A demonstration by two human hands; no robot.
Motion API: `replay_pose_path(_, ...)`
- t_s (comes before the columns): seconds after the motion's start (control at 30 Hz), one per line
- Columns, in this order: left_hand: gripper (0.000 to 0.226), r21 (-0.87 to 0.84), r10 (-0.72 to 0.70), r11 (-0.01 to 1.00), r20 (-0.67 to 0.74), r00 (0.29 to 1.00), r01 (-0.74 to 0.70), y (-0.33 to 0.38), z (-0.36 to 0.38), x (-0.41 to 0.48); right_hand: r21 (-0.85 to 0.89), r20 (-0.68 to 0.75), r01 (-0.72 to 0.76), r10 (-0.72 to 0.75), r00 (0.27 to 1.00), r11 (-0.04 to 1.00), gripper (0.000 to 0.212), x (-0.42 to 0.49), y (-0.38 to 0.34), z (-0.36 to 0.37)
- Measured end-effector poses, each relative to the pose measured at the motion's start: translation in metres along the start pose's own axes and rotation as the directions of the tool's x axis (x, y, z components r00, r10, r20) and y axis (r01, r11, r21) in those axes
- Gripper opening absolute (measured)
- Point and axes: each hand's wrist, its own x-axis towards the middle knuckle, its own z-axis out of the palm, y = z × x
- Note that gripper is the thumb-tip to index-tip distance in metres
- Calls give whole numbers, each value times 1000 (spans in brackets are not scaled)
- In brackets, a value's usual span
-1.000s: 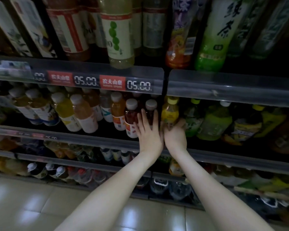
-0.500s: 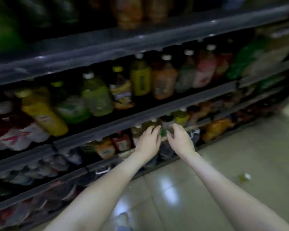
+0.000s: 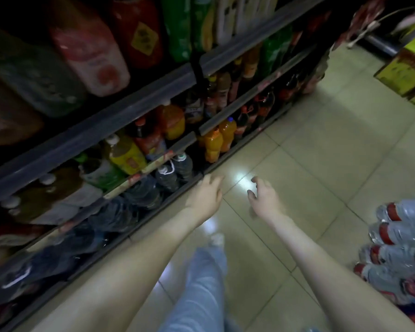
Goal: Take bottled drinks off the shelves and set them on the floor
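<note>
- we see the left hand point(image 3: 205, 196) reaching out at the centre of the frame, fingers relaxed and slightly spread, empty, its fingertips right by the base of the shelving point(image 3: 134, 230).
- the right hand point(image 3: 265, 200) hangs just right of it over the tiled floor point(image 3: 309, 152), fingers loosely curled downward and gripping nothing. the two hands are apart, with a bright glare on the tile between them.
- the nearest bottled drinks are the dark water bottles point(image 3: 175, 168) with white caps on the bottom shelf. they sit just up and left of the left fingertips and do not touch them.
- the orange drink bottles point(image 3: 213, 146) stand at the front of the same low level, above the left hand and well apart from the right hand.
- a yellow bottle point(image 3: 126, 154) leans one level higher, left of centre, well apart from both hands.
- a broad grey shelf rail point(image 3: 130, 111) runs diagonally from the left edge toward the top right, with lower rails parallel to it. the blur hides the labels.
- open tile spreads from the centre to the upper right. it is bounded by a wrapped pack of red-capped water bottles point(image 3: 398, 248) at the right edge and a yellow carton point(image 3: 407, 68) at the upper right.
- a leg in light blue trousers point(image 3: 201, 283) and a pale shoe point(image 3: 217, 239) show between the forearms, below the hands.
</note>
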Motion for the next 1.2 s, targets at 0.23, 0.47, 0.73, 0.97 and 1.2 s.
replay_pose_path(0.23,49,-48,-25,998,170,985,34,16,96,168,-2,110,-189,188,976,982,40,126,129,23)
replay_pose_path(0.47,50,-21,-68,997,296,953,78,5,230,264,-136,218,-220,245,945,966,53,202,257,110)
replay_pose_path(0.73,54,54,-174,985,310,935,165,-51,375,306,-537,333,125,74,940,834,82,288,362,257)
replay_pose_path(0.97,64,77,-232,973,342,911,219,-44,434,308,-493,404,405,-210,890,770,55,305,389,281)
replay_pose_path(1.2,87,-36,-39,998,343,938,55,-3,325,242,-310,271,497,-426,863,810,69,221,293,149)
